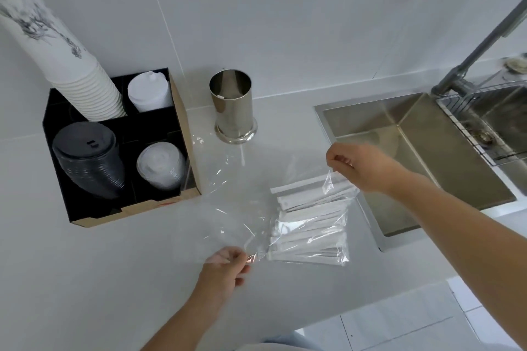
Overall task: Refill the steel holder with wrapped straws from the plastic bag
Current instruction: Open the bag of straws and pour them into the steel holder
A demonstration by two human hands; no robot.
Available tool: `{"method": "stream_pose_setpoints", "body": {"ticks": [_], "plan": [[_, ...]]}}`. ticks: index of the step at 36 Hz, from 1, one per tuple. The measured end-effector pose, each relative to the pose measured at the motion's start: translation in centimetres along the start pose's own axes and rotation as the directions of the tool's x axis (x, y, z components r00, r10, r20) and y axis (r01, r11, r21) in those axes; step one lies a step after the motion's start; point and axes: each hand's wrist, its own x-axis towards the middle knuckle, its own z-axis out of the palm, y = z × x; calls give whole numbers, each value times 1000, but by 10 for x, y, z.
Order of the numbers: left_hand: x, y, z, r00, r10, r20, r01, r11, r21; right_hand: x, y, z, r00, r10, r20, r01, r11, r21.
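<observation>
The steel holder (232, 105) stands upright on the white counter near the back wall, almost empty inside. A clear plastic bag (285, 216) lies on the counter in front of it, with a bundle of white wrapped straws (309, 225) in its right half. My left hand (225, 268) pinches the bag's near edge. At the far right corner of the bag, my right hand (358, 167) pinches the plastic. The bag is stretched between both hands.
A black organiser box (182, 111) at the left holds a tall stack of paper cups (71, 65), black lids (88, 159) and clear lids. A steel sink (422, 157) with a tap (484, 40) lies at the right. Floor tiles show at the bottom right.
</observation>
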Motion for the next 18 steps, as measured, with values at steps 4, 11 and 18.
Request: {"method": "stream_pose_setpoints", "body": {"ticks": [4, 11, 18], "plan": [[7, 11, -5, 999, 39, 27, -37, 998, -59, 1, -15, -23, 997, -43, -59, 42, 999, -11], [20, 32, -13, 994, 101, 49, -89, 976, -197, 11, -42, -61, 983, -122, -140, 128, 991, 35], [23, 62, -10, 982, 182, 42, -164, 950, -266, 26, -70, -90, 965, -173, -197, 193, 977, 87]]}}
